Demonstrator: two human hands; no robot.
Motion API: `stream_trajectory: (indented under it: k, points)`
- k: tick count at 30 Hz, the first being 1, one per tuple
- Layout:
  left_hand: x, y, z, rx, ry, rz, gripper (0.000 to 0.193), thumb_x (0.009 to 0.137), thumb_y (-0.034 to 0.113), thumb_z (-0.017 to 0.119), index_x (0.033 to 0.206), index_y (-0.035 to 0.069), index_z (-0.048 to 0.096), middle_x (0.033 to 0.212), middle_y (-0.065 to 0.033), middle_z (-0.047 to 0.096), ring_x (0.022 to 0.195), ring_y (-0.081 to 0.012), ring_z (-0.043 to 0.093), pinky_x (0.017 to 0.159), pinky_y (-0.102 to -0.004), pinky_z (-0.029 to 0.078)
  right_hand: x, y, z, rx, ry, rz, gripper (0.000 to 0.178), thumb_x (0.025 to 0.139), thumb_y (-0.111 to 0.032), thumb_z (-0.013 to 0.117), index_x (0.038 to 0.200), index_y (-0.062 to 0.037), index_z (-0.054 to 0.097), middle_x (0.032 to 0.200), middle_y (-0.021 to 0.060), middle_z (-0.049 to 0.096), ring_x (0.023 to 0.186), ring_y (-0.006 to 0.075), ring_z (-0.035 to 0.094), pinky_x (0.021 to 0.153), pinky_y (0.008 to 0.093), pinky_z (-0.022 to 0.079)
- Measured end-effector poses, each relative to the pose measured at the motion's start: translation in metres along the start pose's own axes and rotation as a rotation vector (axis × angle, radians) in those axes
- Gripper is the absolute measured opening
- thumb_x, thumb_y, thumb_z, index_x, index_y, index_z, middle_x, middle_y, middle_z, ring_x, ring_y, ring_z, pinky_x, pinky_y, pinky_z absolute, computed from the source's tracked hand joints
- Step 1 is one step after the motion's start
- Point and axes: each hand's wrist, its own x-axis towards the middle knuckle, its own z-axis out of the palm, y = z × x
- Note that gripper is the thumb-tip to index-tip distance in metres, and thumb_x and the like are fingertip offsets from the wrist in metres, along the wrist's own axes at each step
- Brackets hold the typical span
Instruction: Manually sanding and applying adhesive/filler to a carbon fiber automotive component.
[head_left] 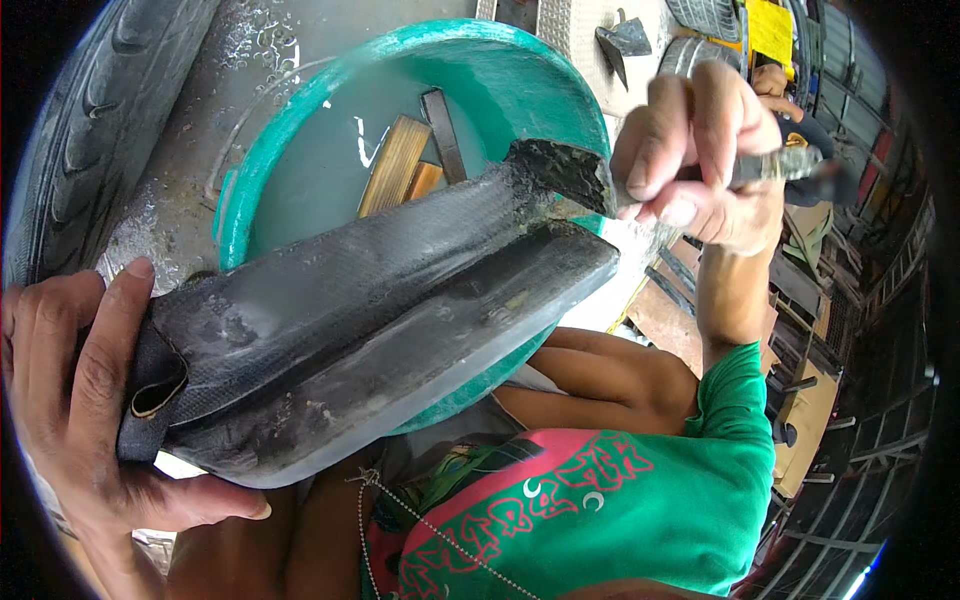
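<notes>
A long, dark, wet slab-like block [400, 380] slants in front of me, with a textured black rubber sheet [330, 270] along its upper side. My left hand [85, 400] grips the block's left end, thumb below and fingers over a folded rubber loop [155, 388]. Beside the block's right end, my right hand [705, 160] is closed in a pinch at the edge of a ragged black flap [562, 170]. A greyish, blurred piece [780, 165] juts from that hand's right side; whether it joins the flap I cannot tell.
Under the block stands a green tub [240, 215] of cloudy water, with a wooden block [397, 165] and a dark bar [443, 135] in it. A large tyre [100, 120] is at left. A trowel-like tool [624, 42] lies beyond; another person's hand [770, 82] shows at far right.
</notes>
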Motion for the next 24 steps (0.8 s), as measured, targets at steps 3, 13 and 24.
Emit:
stream_trajectory:
  k: [3,13,24]
  points:
    - [0.003,-0.003,-0.001,-0.025,-0.001,0.031,0.126,0.054,0.093,0.064,0.132,-0.006,0.06,0.107,-0.0266,0.061,0.097,-0.0405,0.065,0.083,-0.0433,0.052,-0.023,0.016,0.007,0.04,0.037,-0.125,0.033,0.082,0.013,0.073,0.092,-0.0063,0.048,0.102,0.0236,0.066,0.096,0.0341,0.07,0.082,0.0401,0.062]
    - [0.002,-0.004,-0.002,-0.011,-0.038,0.018,0.13,0.053,0.096,0.062,0.132,-0.007,0.06,0.105,-0.0263,0.061,0.097,-0.0401,0.065,0.082,-0.0436,0.052,-0.014,0.007,0.014,0.05,0.26,0.036,0.042,0.087,-0.022,0.081,0.093,-0.0092,0.042,0.088,0.0179,0.064,0.069,0.0274,0.068,0.055,0.0324,0.059]
    - [0.005,-0.006,-0.002,-0.009,-0.006,0.067,0.128,0.054,0.094,0.063,0.131,-0.008,0.06,0.103,-0.0258,0.061,0.093,-0.0391,0.063,0.081,-0.044,0.052,-0.007,0.005,0.018,-0.011,0.093,-0.101,0.037,0.078,-0.014,0.087,0.09,-0.0088,0.052,0.091,0.0209,0.07,0.072,0.0296,0.068,0.062,0.0376,0.06]
